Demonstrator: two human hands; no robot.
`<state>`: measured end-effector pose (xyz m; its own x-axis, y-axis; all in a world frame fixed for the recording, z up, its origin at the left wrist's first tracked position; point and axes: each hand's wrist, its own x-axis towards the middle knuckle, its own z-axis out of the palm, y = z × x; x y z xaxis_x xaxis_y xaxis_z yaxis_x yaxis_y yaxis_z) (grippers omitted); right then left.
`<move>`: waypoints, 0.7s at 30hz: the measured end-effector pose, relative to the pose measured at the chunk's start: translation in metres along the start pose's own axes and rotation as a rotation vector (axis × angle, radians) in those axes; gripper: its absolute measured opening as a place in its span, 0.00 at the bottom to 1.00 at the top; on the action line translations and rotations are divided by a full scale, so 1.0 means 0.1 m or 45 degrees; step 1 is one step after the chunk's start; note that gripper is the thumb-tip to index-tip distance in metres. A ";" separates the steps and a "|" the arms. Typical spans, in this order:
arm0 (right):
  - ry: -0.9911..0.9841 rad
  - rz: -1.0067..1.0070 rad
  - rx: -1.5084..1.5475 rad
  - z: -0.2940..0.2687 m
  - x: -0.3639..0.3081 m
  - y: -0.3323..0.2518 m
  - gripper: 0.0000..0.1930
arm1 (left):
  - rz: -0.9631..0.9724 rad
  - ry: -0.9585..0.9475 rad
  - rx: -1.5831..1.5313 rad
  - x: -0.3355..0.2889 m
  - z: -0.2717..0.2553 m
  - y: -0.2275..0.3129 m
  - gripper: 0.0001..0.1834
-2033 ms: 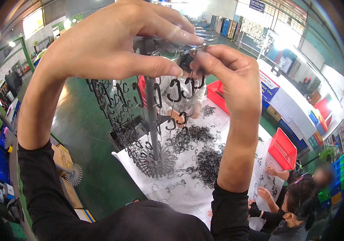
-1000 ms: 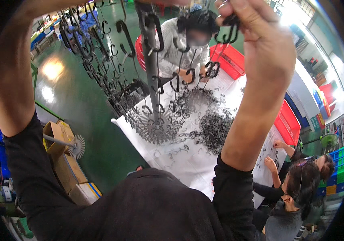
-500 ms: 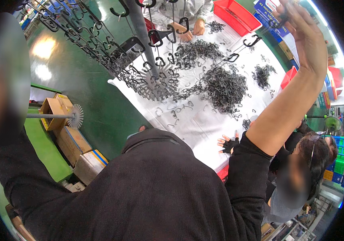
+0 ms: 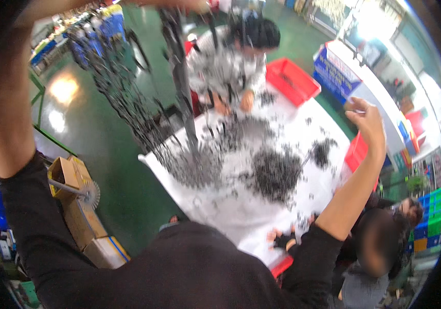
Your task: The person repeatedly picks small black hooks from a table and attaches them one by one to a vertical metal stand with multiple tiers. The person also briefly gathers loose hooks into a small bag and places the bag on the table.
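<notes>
My left arm rises along the left side, and my left hand (image 4: 189, 4) is smeared and cut off at the top edge, near the top of a grey pole (image 4: 183, 87). Strings of black plastic hooks (image 4: 122, 103) hang beside this pole, blurred by motion. My right hand (image 4: 368, 123) is raised above the table's right side with its fingers curled together; what they hold, if anything, I cannot make out. Below, a large pile of black hooks (image 4: 277, 175) lies on the white-covered table (image 4: 220, 211), with a smaller pile (image 4: 322, 153) to its right.
Across the table a person (image 4: 220, 72) works with both hands beside a red tray (image 4: 292, 82). At right sits another person (image 4: 369, 278), and a black-gloved hand (image 4: 283, 240) rests on the near table edge. Cardboard boxes (image 4: 84, 224) stand at left, by a pole with a slotted disc (image 4: 90, 194).
My right hand has come down from the upper right, its fingers now curled. My left arm has swung up, its hand reaching the top edge. The view has tilted up, and the hanging hooks are blurred.
</notes>
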<state>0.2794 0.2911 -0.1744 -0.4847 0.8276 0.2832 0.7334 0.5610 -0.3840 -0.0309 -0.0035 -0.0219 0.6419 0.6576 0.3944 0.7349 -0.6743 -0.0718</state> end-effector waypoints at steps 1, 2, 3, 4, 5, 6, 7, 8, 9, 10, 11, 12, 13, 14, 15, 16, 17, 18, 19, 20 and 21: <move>0.035 -0.220 0.366 0.04 -0.04 -0.24 0.21 | 0.015 0.001 0.014 0.01 -0.03 0.01 0.30; 0.098 -0.434 0.732 0.06 -0.08 -0.54 0.17 | 0.025 0.004 0.011 -0.01 -0.05 0.02 0.31; 0.131 -0.587 0.952 0.06 -0.14 -0.83 0.14 | 0.017 -0.002 0.022 0.01 -0.08 0.03 0.31; 0.139 -0.661 1.141 0.06 -0.19 -1.12 0.13 | 0.025 -0.002 0.035 0.01 -0.08 0.02 0.31; 0.097 -0.756 1.239 0.03 -0.26 -1.37 0.13 | 0.005 -0.039 0.124 0.01 -0.12 0.04 0.30; 0.081 -0.850 1.310 0.03 -0.29 -1.59 0.13 | -0.011 -0.078 0.215 0.02 -0.13 0.05 0.30; 0.054 -0.793 1.343 0.01 -0.31 -1.78 0.13 | -0.025 -0.118 0.305 0.03 -0.15 0.07 0.30; -0.002 -0.834 1.396 -0.01 -0.32 -1.93 0.12 | -0.070 -0.150 0.288 0.04 -0.17 0.10 0.29; -0.063 -0.882 1.449 -0.03 -0.33 -2.03 0.12 | -0.115 -0.181 0.270 0.06 -0.17 0.11 0.28; -0.098 -0.900 1.470 -0.04 -0.34 -2.10 0.11 | -0.093 -0.176 0.338 0.07 -0.17 0.14 0.28; -0.136 -0.917 1.489 -0.03 -0.34 -2.14 0.11 | -0.097 -0.173 0.322 0.08 -0.16 0.16 0.28; -0.170 -0.868 1.498 -0.02 -0.35 -2.16 0.10 | -0.101 -0.171 0.303 0.09 -0.14 0.19 0.28; -0.125 -0.911 1.530 0.01 -0.35 -2.16 0.10 | -0.107 -0.169 0.278 0.10 -0.13 0.21 0.28; -0.077 -0.888 1.554 0.02 -0.36 -2.15 0.09 | -0.156 -0.119 0.276 0.09 -0.10 0.23 0.27; -0.054 -0.938 1.636 0.04 -0.37 -2.13 0.09 | -0.154 -0.111 0.300 0.09 -0.09 0.25 0.27; 0.006 -0.917 1.695 0.05 -0.38 -2.10 0.09 | -0.154 -0.100 0.323 0.09 -0.07 0.26 0.27; 0.084 -0.794 1.640 0.04 -0.39 -2.06 0.09 | -0.157 -0.088 0.348 0.09 -0.06 0.27 0.27; 0.132 -0.757 1.635 0.01 -0.40 -2.01 0.09 | -0.199 -0.067 0.363 0.08 -0.05 0.28 0.27; 0.175 -0.685 1.623 -0.04 -0.40 -1.96 0.09 | -0.243 -0.045 0.374 0.08 -0.03 0.29 0.26; 0.161 -0.611 1.579 -0.06 -0.41 -1.91 0.09 | -0.287 -0.026 0.384 0.08 -0.03 0.29 0.26; 0.016 -0.754 1.518 -0.12 -0.41 -1.87 0.09 | -0.295 -0.028 0.415 0.09 -0.02 0.29 0.27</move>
<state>0.1677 0.1525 -0.1041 -0.5741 0.4574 0.6791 -0.4519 0.5146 -0.7287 -0.0041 -0.0182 -0.0188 0.4529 0.7892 0.4148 0.8894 -0.3675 -0.2718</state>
